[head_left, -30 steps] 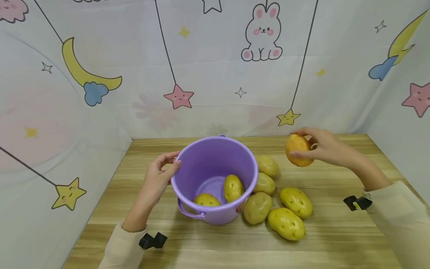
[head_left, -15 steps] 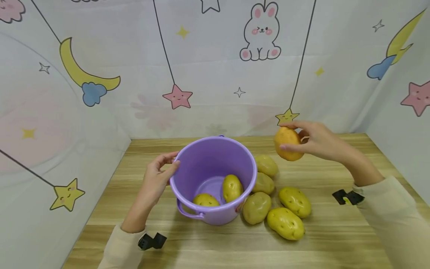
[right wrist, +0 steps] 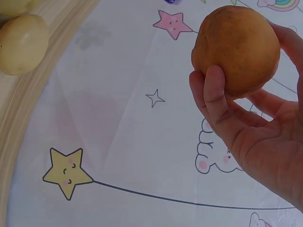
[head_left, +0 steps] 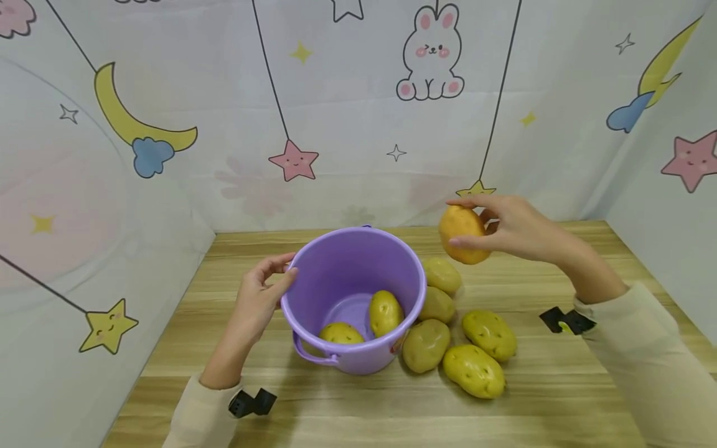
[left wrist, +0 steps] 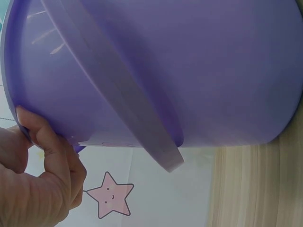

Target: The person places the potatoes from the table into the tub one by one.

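Note:
A purple bucket (head_left: 342,267) stands on the table, its mouth towards me, with two yellow potatoes inside, one on the right (head_left: 385,313) and one nearer the front (head_left: 340,333). My left hand (head_left: 259,302) grips the bucket's left rim. In the left wrist view its fingers (left wrist: 49,146) curl at the rim beside the bucket handle (left wrist: 118,94). My right hand (head_left: 518,227) holds a round orange-coloured fruit (head_left: 462,231) in the air, right of the bucket and above the potatoes. The right wrist view shows the fruit (right wrist: 236,47) between thumb and fingers; its exact kind is unclear.
Against the bucket's right side lie duller potatoes (head_left: 426,346), and two brighter potatoes (head_left: 473,371) sit further right. The wood-grain table (head_left: 358,417) ends at a printed white cloth (head_left: 347,186) behind and at both sides.
My right hand has carried the fruit leftwards and slightly up, closer to the bucket. The left hand stays on the rim, and the bucket and potatoes keep their places.

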Demonstrator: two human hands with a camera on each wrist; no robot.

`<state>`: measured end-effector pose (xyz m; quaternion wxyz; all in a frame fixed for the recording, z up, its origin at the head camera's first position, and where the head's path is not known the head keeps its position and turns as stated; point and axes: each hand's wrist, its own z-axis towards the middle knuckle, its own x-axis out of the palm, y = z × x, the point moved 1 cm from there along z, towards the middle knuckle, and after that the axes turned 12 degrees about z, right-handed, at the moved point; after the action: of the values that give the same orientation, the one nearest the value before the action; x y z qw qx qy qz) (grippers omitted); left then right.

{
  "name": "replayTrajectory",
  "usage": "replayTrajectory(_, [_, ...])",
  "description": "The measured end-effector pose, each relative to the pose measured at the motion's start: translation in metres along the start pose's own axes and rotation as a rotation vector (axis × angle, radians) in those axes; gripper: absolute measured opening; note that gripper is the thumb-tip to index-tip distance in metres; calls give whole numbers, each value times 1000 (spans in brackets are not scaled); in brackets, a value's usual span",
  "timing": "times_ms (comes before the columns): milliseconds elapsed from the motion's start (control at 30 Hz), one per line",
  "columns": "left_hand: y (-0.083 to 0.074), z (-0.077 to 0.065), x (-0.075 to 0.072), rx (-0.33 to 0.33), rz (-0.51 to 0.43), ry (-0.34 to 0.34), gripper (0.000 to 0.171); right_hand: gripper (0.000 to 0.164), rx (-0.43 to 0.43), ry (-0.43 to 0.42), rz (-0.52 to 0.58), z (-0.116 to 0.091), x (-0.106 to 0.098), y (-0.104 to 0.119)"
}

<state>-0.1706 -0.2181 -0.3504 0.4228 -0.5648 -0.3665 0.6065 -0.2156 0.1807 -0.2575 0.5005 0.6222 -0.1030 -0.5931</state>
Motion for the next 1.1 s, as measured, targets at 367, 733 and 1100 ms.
replayTrajectory(367, [0, 2, 0, 11, -4, 3, 37, 61, -69, 58, 26, 11, 13, 24])
replayTrajectory(733, [4, 2, 0, 0, -14, -11, 36, 64, -134, 142, 36, 29, 47, 46])
replayTrajectory(1100, [5, 3, 0, 9, -29, 1, 36, 64, -186, 168, -2, 36, 76, 53])
